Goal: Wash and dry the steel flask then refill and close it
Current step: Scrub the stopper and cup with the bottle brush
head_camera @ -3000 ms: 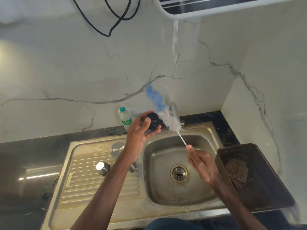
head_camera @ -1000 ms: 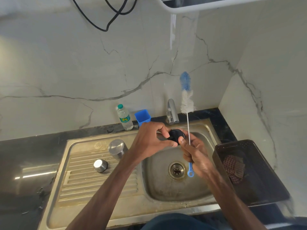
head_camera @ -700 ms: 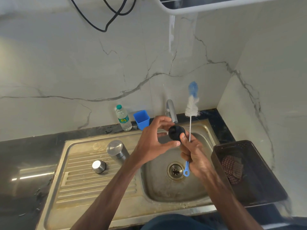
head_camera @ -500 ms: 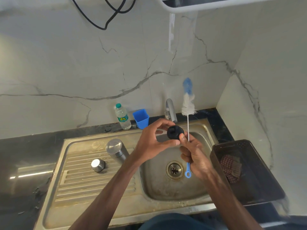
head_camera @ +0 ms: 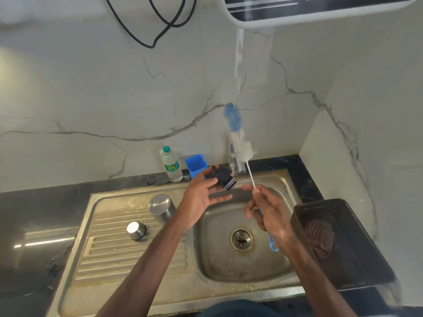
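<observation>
Above the sink basin (head_camera: pixel 217 259) the left hand (head_camera: pixel 201 200) pinches the black stopper (head_camera: pixel 223 177) and the right hand (head_camera: pixel 270 216) grips the upright bottle brush (head_camera: pixel 240 143); the steel flask (head_camera: pixel 161 207) stands left of the basin.

Looks like a home kitchen, going by the stainless steel sink (head_camera: pixel 242 271) with its ribbed drainboard (head_camera: pixel 128 255) set in a black counter (head_camera: pixel 34 209), the tap (head_camera: pixel 234 160) at the back, a marble-veined wall (head_camera: pixel 91 88), a plastic water bottle (head_camera: pixel 171 164) and blue cup (head_camera: pixel 196 164), and a dark basket (head_camera: pixel 357 259) holding a checked cloth (head_camera: pixel 319 239).
</observation>
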`<state>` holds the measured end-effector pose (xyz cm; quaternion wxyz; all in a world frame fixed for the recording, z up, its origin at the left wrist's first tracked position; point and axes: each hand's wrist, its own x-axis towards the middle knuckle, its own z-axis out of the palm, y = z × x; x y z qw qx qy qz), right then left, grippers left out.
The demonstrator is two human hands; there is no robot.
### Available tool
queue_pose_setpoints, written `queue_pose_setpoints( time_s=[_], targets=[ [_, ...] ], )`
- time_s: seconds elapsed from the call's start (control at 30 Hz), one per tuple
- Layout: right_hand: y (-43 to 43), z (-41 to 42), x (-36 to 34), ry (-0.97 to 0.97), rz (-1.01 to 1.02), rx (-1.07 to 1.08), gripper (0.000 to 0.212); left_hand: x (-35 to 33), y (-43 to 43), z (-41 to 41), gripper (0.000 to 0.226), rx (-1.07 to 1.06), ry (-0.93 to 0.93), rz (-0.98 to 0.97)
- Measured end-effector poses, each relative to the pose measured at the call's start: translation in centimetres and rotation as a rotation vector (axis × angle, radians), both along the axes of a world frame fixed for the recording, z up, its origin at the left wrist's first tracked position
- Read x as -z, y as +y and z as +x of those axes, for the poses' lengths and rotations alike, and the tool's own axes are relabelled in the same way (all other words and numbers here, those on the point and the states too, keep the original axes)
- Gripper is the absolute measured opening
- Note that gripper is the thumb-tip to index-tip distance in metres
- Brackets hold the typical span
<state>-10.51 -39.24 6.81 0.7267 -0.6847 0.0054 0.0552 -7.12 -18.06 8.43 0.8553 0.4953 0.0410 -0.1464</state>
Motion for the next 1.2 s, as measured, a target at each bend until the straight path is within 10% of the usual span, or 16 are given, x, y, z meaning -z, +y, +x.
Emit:
queue_pose_setpoints(
  time_s=[0.23,1.2],
  targets=[
    [0.6,-1.0,-1.3,0.055,-0.054,-0.116,0.024,0.6,0.1,-0.1,0.049,-0.057,0.157,-0.198],
    [1.4,-2.4,-3.7,0.106,-0.072,-0.158,0.029,0.7,0.4,-0.7,0.051,-0.219,-0.492,0.662]
  ],
)
